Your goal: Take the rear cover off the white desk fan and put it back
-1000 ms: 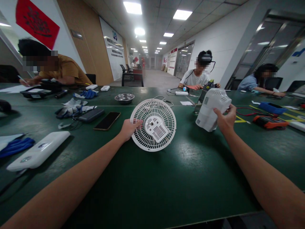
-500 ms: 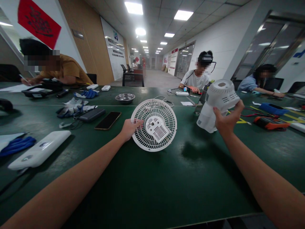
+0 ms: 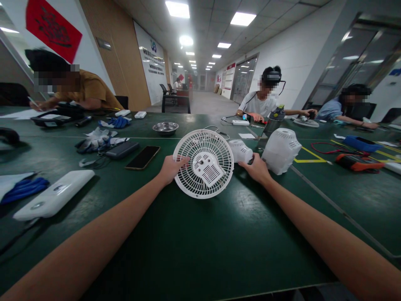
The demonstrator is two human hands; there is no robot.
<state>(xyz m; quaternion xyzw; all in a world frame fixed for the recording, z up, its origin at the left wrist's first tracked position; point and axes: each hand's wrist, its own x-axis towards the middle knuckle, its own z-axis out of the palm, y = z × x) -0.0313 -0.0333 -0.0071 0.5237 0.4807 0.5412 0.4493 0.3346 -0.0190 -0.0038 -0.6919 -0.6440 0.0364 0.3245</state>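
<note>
My left hand [image 3: 171, 169] grips the left rim of a round white fan grille [image 3: 203, 190], thumb over the slats. The grille is tilted up, its vented hub facing me. Just right of it, my right hand [image 3: 257, 168] has its thumb and fingers closed round the narrow end of a small white vented plastic housing [image 3: 239, 151]. The grille partly hides that housing. A larger translucent white plastic housing [image 3: 281, 151], with slots near its top, stands on the green table [image 3: 200, 246] to the right of my right hand.
A phone [image 3: 143, 157], a power bank [image 3: 122, 149] and gloves [image 3: 97, 140] lie left. Behind are a metal bowl [image 3: 165, 128] and a bottle [image 3: 273, 123]. A multimeter [image 3: 359, 162] is at right. Several people sit round the table.
My right hand has come down and left, from raised white vented plastic at right to the small housing beside the grille. The larger housing now stands on the table. My left hand stays put.
</note>
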